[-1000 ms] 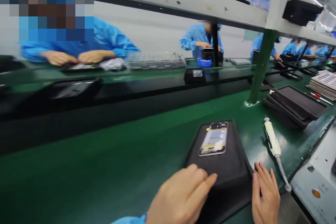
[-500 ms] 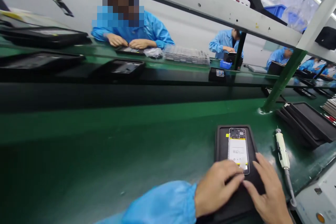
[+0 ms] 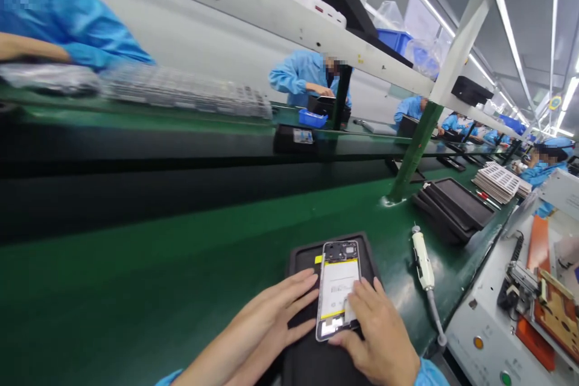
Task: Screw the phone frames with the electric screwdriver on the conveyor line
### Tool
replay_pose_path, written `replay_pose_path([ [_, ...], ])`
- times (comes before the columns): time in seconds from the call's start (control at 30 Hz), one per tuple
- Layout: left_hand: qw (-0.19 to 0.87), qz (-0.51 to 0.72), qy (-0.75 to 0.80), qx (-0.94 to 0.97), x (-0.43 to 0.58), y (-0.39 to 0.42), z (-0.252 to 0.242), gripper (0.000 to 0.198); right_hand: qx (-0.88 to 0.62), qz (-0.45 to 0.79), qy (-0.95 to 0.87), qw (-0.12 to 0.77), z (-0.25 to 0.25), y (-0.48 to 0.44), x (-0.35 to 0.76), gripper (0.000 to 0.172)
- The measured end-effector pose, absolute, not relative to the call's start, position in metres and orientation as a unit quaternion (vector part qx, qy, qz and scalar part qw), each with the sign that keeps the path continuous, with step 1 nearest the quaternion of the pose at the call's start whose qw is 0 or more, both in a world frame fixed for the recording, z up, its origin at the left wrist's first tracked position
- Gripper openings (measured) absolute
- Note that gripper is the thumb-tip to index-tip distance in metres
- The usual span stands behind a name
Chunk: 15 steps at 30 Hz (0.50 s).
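Observation:
An opened phone [image 3: 339, 283], its back cover off, lies on a black tray [image 3: 298, 259]. A white battery label with yellow strips fills its middle, and a dark camera section is at the top. My left hand [image 3: 284, 313] is open along the phone's left edge, fingers stretched toward it. My right hand [image 3: 382, 329] rests over the lower right side, fingertips on the battery area and thumb by the bottom edge. Fingers and thumb are apart. Under these fingertips shows a small greyish piece, too partly covered to name. A yellow tab [image 3: 318, 259] sticks out at the phone's upper left.
An electric screwdriver [image 3: 423, 259] lies right of the tray. Stacked black trays [image 3: 456, 205] sit beside a green post [image 3: 416, 151]. A machine [image 3: 479, 325] stands at the right. Across the bench are a blue bin [image 3: 313, 118], stacked clear trays [image 3: 185, 93] and co-workers in blue.
My view has swung right. My left hand went from the phone's lower end to its left edge; my right hand moved onto the phone's lower right side.

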State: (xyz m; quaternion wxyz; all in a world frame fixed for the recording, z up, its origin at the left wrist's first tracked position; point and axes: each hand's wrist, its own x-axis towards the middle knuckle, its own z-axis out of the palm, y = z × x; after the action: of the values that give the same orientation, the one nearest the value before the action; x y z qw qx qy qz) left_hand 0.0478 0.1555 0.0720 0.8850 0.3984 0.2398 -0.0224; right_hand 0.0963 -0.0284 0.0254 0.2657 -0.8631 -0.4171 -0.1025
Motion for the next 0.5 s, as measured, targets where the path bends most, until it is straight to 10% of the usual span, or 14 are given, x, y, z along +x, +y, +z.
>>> replay_pose_path([
  [0.5, 0.802, -0.043, 0.035, 0.595, 0.064, 0.122, 0.063, 0.064, -0.702, -0.182, -0.127, 0.677, 0.036, -0.050, 0.113, 0.057],
])
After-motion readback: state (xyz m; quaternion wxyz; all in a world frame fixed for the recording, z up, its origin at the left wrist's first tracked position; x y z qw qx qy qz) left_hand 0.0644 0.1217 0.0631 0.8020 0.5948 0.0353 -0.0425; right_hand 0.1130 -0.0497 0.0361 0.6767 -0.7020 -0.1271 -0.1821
